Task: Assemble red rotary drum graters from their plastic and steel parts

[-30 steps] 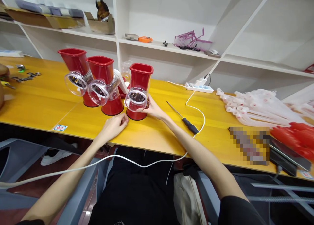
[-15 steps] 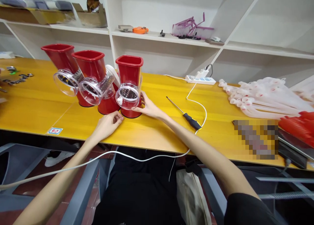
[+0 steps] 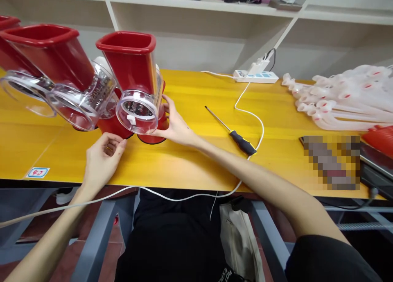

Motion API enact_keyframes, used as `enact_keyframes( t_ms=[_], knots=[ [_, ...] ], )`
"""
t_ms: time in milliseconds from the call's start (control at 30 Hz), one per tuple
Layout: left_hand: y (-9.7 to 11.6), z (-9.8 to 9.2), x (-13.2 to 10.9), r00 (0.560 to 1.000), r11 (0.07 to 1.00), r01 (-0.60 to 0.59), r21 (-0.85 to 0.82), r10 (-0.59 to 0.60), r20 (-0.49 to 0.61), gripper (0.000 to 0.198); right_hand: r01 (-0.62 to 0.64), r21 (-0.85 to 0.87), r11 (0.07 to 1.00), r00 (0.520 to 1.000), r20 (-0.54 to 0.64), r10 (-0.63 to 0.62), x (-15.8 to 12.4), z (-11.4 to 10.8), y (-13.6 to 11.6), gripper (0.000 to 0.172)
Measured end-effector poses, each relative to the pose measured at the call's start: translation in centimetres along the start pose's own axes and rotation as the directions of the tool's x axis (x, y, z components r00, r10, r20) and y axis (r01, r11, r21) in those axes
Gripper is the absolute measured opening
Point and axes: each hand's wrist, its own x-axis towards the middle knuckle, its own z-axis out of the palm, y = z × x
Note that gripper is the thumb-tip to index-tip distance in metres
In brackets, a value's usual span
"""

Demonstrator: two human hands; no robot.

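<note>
Three red drum graters with clear round mouths stand at the left of the table, the far left one partly cut off by the frame. My right hand (image 3: 176,124) grips the rightmost drum grater (image 3: 130,71) from its right side, thumb at the lower front by the clear mouth, fingers partly hidden behind it. A metal drum and a small white part show inside that mouth. In front of the middle drum grater (image 3: 61,60), my left hand (image 3: 104,157) is loosely closed, fingers curled and thumb close to its red base. Nothing shows in that hand.
A screwdriver (image 3: 241,142) lies on the yellow table (image 3: 196,167). Right of it are a white cable, a power strip (image 3: 260,76), a pile of translucent plastic parts (image 3: 346,95) and red parts (image 3: 382,140). White shelves (image 3: 190,5) stand behind.
The view has tilted down and come closer, so the graters look larger and further left. My right hand keeps its hold on the rightmost drum grater; my left hand remains curled near the bases.
</note>
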Motion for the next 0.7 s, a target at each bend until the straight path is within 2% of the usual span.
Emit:
enact_keyframes(
  t_ms=[67,167,233,367,500,600,633,700],
  knots=[
    [0.2,0.1,-0.2,0.998,1.000,-0.007,0.001,0.007,0.057,0.027,0.033,-0.024,0.999,0.999,-0.028,-0.033,0.6,0.7,-0.1,0.131],
    [0.3,0.8,-0.4,0.993,0.999,-0.030,-0.015,0.032,0.116,0.031,-0.020,-0.099,0.995,1.000,-0.013,0.019,0.5,0.2,-0.5,0.117],
    [0.6,1.7,-0.5,0.990,0.998,-0.052,-0.035,0.056,0.127,0.038,-0.076,-0.116,0.990,0.997,0.009,0.078,-0.5,-1.0,-0.9,0.112],
    [2.5,4.5,-0.3,0.974,0.989,-0.123,-0.077,0.135,0.182,0.070,-0.141,-0.085,0.986,0.990,0.011,0.142,-3.6,-4.2,-1.6,0.109],
    [5.3,7.9,1.5,0.914,0.961,-0.233,-0.148,0.268,0.304,0.083,-0.084,-0.107,0.991,0.995,0.053,0.090,-6.3,-7.5,-1.9,0.114],
    [6.3,9.8,3.2,0.923,0.945,-0.167,-0.281,0.250,0.292,0.102,-0.056,-0.342,0.938,0.994,0.071,0.085,-8.0,-10.1,-1.6,0.108],
    [6.3,10.2,3.6,0.928,0.943,-0.148,-0.299,0.237,0.288,0.108,-0.082,-0.453,0.887,0.992,0.045,0.115,-8.6,-11.1,-1.5,0.099],
    [6.3,10.8,4.2,0.930,0.950,-0.144,-0.277,0.225,0.290,0.111,-0.178,-0.670,0.720,0.978,-0.037,0.208,-9.7,-12.8,-1.1,0.074]
  ],
)
